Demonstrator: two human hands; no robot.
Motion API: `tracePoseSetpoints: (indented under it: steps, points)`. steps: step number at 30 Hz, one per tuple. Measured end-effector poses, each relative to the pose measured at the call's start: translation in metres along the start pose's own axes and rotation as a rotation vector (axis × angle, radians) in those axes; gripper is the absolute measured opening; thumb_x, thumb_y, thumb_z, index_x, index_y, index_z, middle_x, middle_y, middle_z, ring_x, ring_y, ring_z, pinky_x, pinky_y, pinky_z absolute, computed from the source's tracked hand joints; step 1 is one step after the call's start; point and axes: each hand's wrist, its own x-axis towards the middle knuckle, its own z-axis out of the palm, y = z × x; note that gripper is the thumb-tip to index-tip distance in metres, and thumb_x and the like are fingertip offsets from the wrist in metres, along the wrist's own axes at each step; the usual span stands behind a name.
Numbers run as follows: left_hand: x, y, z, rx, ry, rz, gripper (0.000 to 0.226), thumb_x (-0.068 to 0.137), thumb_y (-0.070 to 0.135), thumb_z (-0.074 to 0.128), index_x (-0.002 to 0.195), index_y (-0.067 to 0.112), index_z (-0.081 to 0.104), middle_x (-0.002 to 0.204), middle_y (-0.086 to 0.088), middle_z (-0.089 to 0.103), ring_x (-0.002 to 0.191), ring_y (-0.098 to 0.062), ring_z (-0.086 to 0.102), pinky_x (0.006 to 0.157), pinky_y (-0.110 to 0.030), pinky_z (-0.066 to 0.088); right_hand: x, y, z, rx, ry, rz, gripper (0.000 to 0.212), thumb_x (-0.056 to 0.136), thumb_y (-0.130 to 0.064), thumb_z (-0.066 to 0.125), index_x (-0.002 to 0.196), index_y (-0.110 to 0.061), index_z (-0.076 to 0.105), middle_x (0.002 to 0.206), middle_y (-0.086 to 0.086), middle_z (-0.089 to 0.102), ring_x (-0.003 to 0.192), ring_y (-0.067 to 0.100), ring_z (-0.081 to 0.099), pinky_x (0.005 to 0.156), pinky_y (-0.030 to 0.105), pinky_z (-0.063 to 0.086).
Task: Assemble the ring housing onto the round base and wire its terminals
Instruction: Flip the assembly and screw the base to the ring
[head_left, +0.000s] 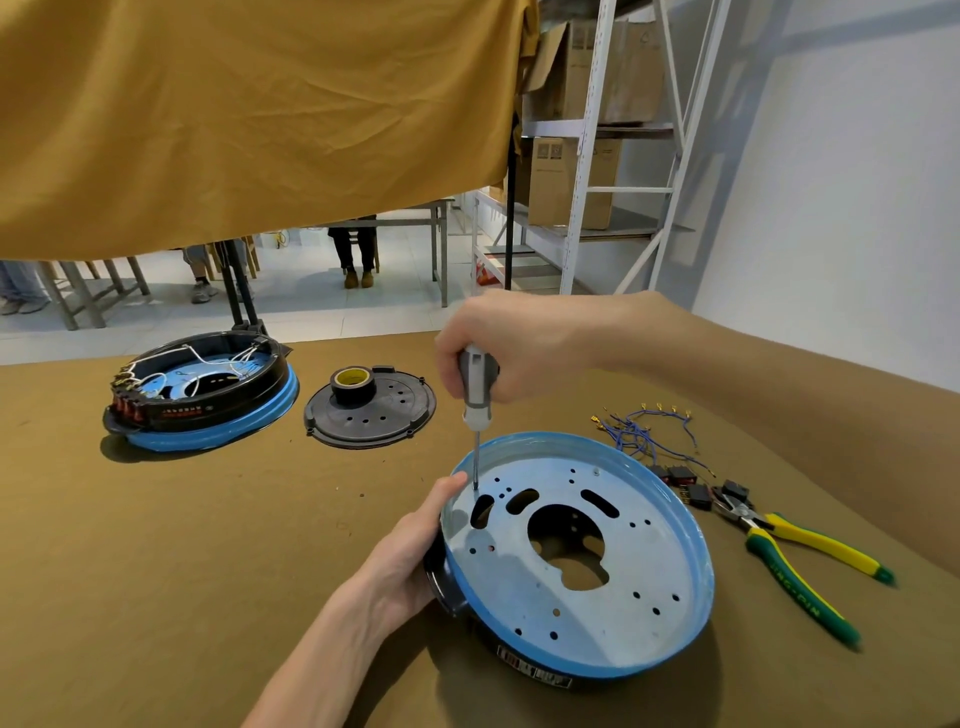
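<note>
The round base (587, 566), a shallow metal pan with a blue rim and many punched holes, sits on the brown cloth-covered worktop (182, 545) in the near right part of the view, tilted so that its left edge is raised. The left hand (410, 551) grips that left edge, its fingers curled under the dark outer wall and its thumb lying over the blue rim. The right hand (498, 348) is wrapped tightly round the grey and white handle of a screwdriver (474, 410), which stands nearly upright with its tip down on the plate of the base, just beside an oval slot near the left rim. To the right of the base lie a bundle of blue wires (644, 431) with small metal terminals, a few black rocker switches (691, 483) and a pair of green and yellow pliers (800, 561). At the far left of the worktop stands an assembled unit (208, 395), a black ring housing on a blue base with white wiring inside. Between it and the hands lies a black round cover (371, 410) with a roll of tape (352, 383) on it.
</note>
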Motion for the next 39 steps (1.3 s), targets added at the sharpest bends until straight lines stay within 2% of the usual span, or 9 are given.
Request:
tracePoseSetpoints:
  steps: [3, 6, 8, 10, 12, 16, 26, 35, 39]
  points:
    - [0.000, 0.000, 0.000, 0.007, -0.004, 0.003, 0.041, 0.077, 0.064, 0.073, 0.081, 0.024, 0.085, 0.102, -0.014, 0.080, 0.083, -0.025, 0.078, 0.089, -0.042, 0.060, 0.004, 0.003, 0.004, -0.055, 0.002, 0.086, 0.007, 0.090, -0.027, 0.072, 0.093, -0.022, 0.067, 0.080, -0.002, 0.074, 0.071, 0.018, 0.072, 0.063, 0.037, 0.061]
    - [0.000, 0.001, -0.001, 0.002, -0.005, 0.007, 0.040, 0.076, 0.064, 0.073, 0.081, 0.026, 0.084, 0.102, -0.013, 0.080, 0.083, -0.025, 0.078, 0.087, -0.041, 0.061, 0.009, 0.008, 0.007, -0.172, 0.090, 0.226, 0.052, 0.099, -0.060, 0.051, 0.082, -0.013, 0.064, 0.053, 0.000, 0.069, 0.046, 0.013, 0.068, 0.045, 0.027, 0.053]
    - [0.002, 0.000, 0.000, -0.001, -0.005, 0.008, 0.040, 0.076, 0.063, 0.073, 0.079, 0.026, 0.084, 0.101, -0.013, 0.080, 0.081, -0.025, 0.078, 0.081, -0.038, 0.063, 0.007, 0.012, 0.006, -0.199, 0.078, 0.243, 0.049, 0.095, -0.067, 0.052, 0.094, -0.018, 0.062, 0.066, 0.000, 0.072, 0.057, 0.015, 0.072, 0.050, 0.030, 0.055]
    - [0.002, -0.001, -0.001, -0.004, -0.002, 0.006, 0.041, 0.078, 0.063, 0.072, 0.078, 0.024, 0.085, 0.100, -0.013, 0.080, 0.080, -0.024, 0.078, 0.078, -0.037, 0.062, 0.004, 0.014, 0.004, -0.052, 0.016, 0.207, 0.033, 0.092, -0.051, 0.066, 0.109, -0.026, 0.054, 0.087, 0.004, 0.072, 0.071, 0.020, 0.073, 0.058, 0.039, 0.060]
    - [0.004, -0.001, -0.002, -0.001, -0.009, 0.003, 0.044, 0.080, 0.062, 0.072, 0.081, 0.020, 0.085, 0.102, -0.013, 0.080, 0.082, -0.025, 0.078, 0.079, -0.038, 0.062, 0.002, 0.013, 0.007, 0.052, 0.047, 0.158, 0.024, 0.095, -0.036, 0.067, 0.109, -0.022, 0.054, 0.084, 0.005, 0.073, 0.059, 0.018, 0.073, 0.048, 0.033, 0.058]
    - [0.004, -0.002, -0.002, 0.002, -0.010, 0.003, 0.049, 0.080, 0.063, 0.072, 0.090, 0.016, 0.084, 0.103, -0.014, 0.079, 0.084, -0.027, 0.079, 0.079, -0.039, 0.062, 0.006, 0.013, 0.012, -0.081, 0.113, 0.195, 0.036, 0.100, -0.053, 0.055, 0.107, -0.018, 0.058, 0.073, 0.002, 0.074, 0.046, 0.013, 0.068, 0.044, 0.027, 0.057]
    - [0.006, -0.002, -0.002, 0.008, -0.051, 0.022, 0.048, 0.067, 0.066, 0.074, 0.086, 0.023, 0.085, 0.105, -0.014, 0.079, 0.086, -0.027, 0.078, 0.071, -0.036, 0.062, -0.006, 0.018, 0.013, 0.021, 0.079, 0.200, 0.034, 0.094, -0.041, 0.067, 0.116, -0.025, 0.046, 0.089, 0.003, 0.070, 0.059, 0.018, 0.072, 0.044, 0.025, 0.052]
    - [0.009, -0.004, -0.005, 0.010, -0.050, 0.033, 0.051, 0.068, 0.065, 0.075, 0.084, 0.017, 0.085, 0.103, -0.016, 0.079, 0.082, -0.028, 0.078, 0.064, -0.034, 0.061, -0.011, 0.015, 0.013, 0.107, 0.069, 0.200, 0.028, 0.096, -0.029, 0.067, 0.114, -0.017, 0.049, 0.075, 0.002, 0.071, 0.047, 0.011, 0.067, 0.041, 0.022, 0.050]
    - [0.009, -0.005, -0.005, 0.006, -0.063, 0.044, 0.047, 0.068, 0.066, 0.074, 0.083, 0.022, 0.084, 0.101, -0.015, 0.079, 0.081, -0.027, 0.079, 0.063, -0.033, 0.061, -0.006, 0.013, 0.019, -0.006, 0.135, 0.224, 0.033, 0.100, -0.045, 0.059, 0.104, -0.012, 0.057, 0.071, 0.005, 0.072, 0.041, 0.010, 0.065, 0.038, 0.021, 0.048]
